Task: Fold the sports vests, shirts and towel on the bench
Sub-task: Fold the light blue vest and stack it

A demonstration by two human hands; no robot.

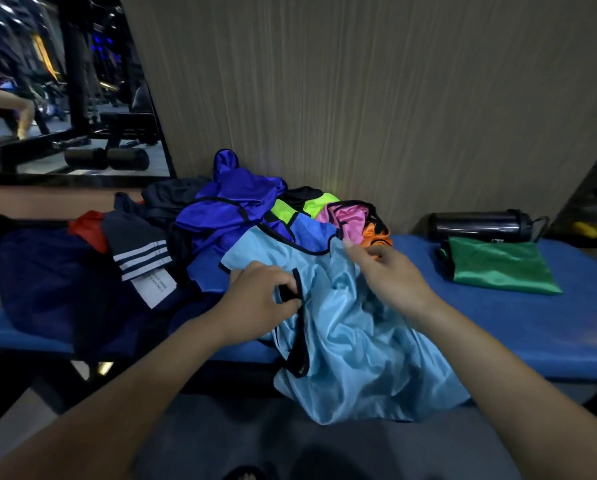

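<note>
Left hand [259,299] pinching black trim of light blue vest [345,341] draped over bench [498,327] front edge; right hand [390,275] fingers loosely spread. Likely to slide floorward if released.

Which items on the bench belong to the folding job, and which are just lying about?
Job:
light blue vest, gripped by left hand
right hand, reaching over it
royal blue vest
pink vest
folded green vest
striped navy shirt

Lying about:
black bottle
blue bench
</note>
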